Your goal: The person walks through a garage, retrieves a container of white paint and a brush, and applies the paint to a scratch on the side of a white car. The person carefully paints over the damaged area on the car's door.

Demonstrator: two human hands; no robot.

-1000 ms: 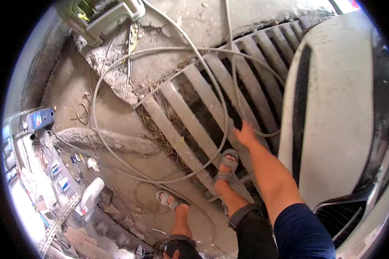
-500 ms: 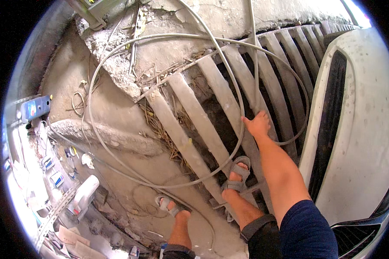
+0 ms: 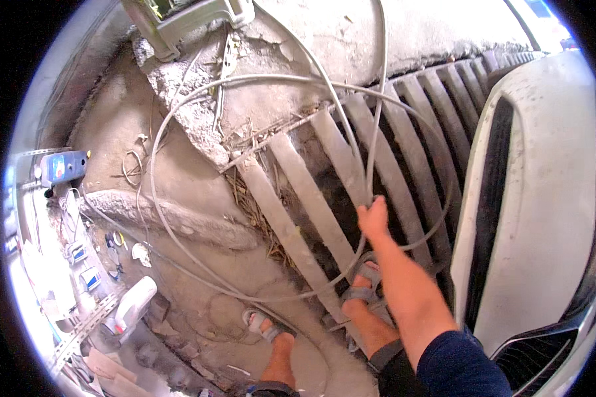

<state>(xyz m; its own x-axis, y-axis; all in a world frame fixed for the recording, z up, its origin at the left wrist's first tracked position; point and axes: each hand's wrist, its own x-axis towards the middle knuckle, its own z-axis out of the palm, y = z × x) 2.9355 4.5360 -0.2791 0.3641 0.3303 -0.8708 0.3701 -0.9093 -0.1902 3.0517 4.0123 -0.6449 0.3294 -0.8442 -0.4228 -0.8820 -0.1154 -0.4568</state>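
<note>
A long grey hose (image 3: 265,77) lies in a wide loop across the concrete floor and the slatted drain grate (image 3: 328,142). My right hand (image 3: 375,217) reaches over the grate with its fingers wrapped round the hose. Two strands come together at that hand, one from the upper left and one from straight above. My left hand is outside the picture. Below the grip, my sandalled right foot (image 3: 363,286) stands at the near side of the grate, and my left foot (image 3: 265,324) is on the floor to its left.
The front of a white car (image 3: 549,178) stands close on the right. A greenish-grey plastic stool (image 3: 202,23) is at the top left, by broken concrete (image 3: 179,99). On the left are a blue device (image 3: 63,167), a white rounded object (image 3: 137,303) and scattered clutter.
My right hand has moved left and slightly nearer, and its fingers have closed. The upright hose strand has swung left with it, meeting the other strand. The view has shifted a little.
</note>
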